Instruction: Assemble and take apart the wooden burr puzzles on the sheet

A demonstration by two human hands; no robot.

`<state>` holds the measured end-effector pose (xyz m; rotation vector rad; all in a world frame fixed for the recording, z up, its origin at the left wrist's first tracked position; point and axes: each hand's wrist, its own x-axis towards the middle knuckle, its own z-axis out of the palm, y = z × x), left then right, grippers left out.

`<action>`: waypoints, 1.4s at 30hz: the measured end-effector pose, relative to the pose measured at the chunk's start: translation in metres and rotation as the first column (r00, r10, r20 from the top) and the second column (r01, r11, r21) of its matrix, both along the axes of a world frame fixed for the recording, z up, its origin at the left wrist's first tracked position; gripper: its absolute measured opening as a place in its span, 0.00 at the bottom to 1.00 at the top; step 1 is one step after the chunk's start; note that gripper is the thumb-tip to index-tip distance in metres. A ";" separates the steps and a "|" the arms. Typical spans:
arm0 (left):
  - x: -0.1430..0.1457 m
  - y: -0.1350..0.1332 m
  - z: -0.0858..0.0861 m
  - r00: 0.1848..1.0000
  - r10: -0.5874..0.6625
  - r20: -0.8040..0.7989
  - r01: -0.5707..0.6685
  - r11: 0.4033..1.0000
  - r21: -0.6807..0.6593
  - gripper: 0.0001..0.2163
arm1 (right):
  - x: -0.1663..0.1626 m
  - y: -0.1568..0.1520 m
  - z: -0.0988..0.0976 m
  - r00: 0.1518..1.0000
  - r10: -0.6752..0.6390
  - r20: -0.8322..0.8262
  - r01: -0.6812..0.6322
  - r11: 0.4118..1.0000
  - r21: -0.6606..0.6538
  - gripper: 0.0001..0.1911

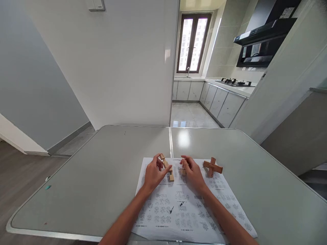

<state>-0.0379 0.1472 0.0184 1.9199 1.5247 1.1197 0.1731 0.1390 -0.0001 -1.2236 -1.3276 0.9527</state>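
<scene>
My left hand (154,175) is closed around light wooden notched puzzle pieces (166,164), with thumb and fingers on either side of them. The pieces form a slanting row above the printed paper sheet (176,217), and a block-like end (171,178) shows below my thumb. My right hand (192,172) has its fingers curled over a small light wooden block (183,172); the fingers partly hide it. Right of that hand, a darker brown wooden cross-shaped puzzle (211,166) rests on the sheet's upper right part, touched by neither hand.
The sheet carries rows of small printed diagrams and lies on a grey-green table (102,183) with a metal edge and a seam down its middle. A small teal bit (48,187) lies near the left edge. Beyond stand a white wall (114,68) and a kitchen doorway.
</scene>
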 end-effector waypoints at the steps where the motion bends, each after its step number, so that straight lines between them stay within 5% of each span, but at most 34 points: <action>1: 0.000 -0.001 0.000 1.000 -0.006 -0.002 0.006 1.000 -0.002 0.29 | -0.001 -0.001 0.000 0.999 0.007 0.046 -0.008 1.000 0.015 0.24; 16: 0.001 -0.002 0.000 0.999 0.018 0.046 -0.019 0.999 0.026 0.28 | -0.008 -0.003 -0.003 0.916 0.091 0.392 -0.176 0.966 0.188 0.13; 21: 0.000 -0.002 0.000 0.999 0.033 0.030 -0.035 0.997 0.066 0.26 | -0.010 -0.009 0.004 0.836 0.212 0.506 -0.361 0.907 0.216 0.33; 24: 0.000 -0.003 0.000 0.998 0.041 0.056 -0.046 0.996 0.081 0.26 | -0.010 -0.010 0.005 0.798 0.240 0.553 -0.411 0.887 0.208 0.35; 28: 0.001 -0.005 0.003 0.992 0.028 0.122 -0.032 0.999 0.029 0.27 | -0.009 -0.009 0.007 0.848 0.252 0.466 -0.365 0.915 0.170 0.30; 35: 0.004 -0.007 0.010 0.947 -0.055 0.316 0.098 0.988 -0.123 0.33 | -0.006 0.000 0.005 0.986 0.164 -0.006 -0.164 0.986 0.021 0.31; 42: 0.006 -0.007 0.005 0.935 -0.155 0.319 0.220 0.959 -0.177 0.25 | -0.005 0.005 -0.006 0.994 0.053 -0.098 -0.050 0.998 0.033 0.33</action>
